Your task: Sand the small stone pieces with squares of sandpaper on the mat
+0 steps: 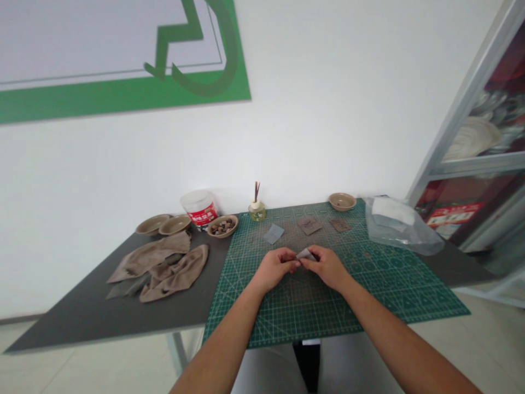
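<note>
Over the middle of the green cutting mat (262, 323), my two hands meet at the fingertips. A small grey sheet (305, 254), looking like a folded bit of paper or cloth, shows between them. My right hand (327, 266) pinches it with thumb and fingers. My left hand (276, 268) is closed too, its fingertips pressed at the sheet's near left end. The sheet's lower part is hidden by the fingers. Just beyond lie a flat grey square (274, 233), a brown square (309, 225) and a smaller brown piece (340, 225).
On the left are brown cloths (176, 273), two shallow bowls (174, 224) and a bowl of small pieces (222, 226). Behind stand a plastic tub (200, 209) and a reed diffuser (257, 210). To the right are another bowl (342, 201) and a clear plastic bag (400, 232).
</note>
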Demonstrator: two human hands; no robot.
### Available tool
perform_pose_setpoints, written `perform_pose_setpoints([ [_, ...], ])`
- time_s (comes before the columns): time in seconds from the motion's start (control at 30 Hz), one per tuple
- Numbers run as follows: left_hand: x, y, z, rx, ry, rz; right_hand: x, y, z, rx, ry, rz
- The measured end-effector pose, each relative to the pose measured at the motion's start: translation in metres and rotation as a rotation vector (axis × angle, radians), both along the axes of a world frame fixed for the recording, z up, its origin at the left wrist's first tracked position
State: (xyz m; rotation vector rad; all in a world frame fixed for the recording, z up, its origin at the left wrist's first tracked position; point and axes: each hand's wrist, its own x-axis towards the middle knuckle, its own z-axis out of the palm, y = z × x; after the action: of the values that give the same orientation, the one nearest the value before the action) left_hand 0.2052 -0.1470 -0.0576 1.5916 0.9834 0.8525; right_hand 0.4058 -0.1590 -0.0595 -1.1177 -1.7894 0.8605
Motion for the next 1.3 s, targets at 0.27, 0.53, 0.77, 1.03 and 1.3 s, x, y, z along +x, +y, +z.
perform_pose_setpoints([
  [0.27,0.0033,-0.0008,-0.0009,-0.019,-0.005,0.005,-0.0025,-0.0003,-0.0002,-0.016,-0.018,-0.030],
  [0.53,0.0031,-0.0025,0.0013,-0.002,-0.011,-0.015,-0.0014,0.0000,-0.0009,-0.029,-0.023,-0.011],
  [0.77,0.0018,-0.0019,0.0006,-0.001,0.010,-0.009,-0.0019,0.0000,-0.0009,-0.024,-0.025,-0.018],
  [1.03,0.0015,-0.0014,0.0014,-0.005,0.019,-0.023,-0.0021,-0.0018,0.0002,-0.020,-0.036,-0.016],
  [1.3,0.0001,-0.0051,0.0036,-0.006,-0.005,-0.048,-0.0018,-0.0040,0.0021,-0.040,-0.012,-0.020],
])
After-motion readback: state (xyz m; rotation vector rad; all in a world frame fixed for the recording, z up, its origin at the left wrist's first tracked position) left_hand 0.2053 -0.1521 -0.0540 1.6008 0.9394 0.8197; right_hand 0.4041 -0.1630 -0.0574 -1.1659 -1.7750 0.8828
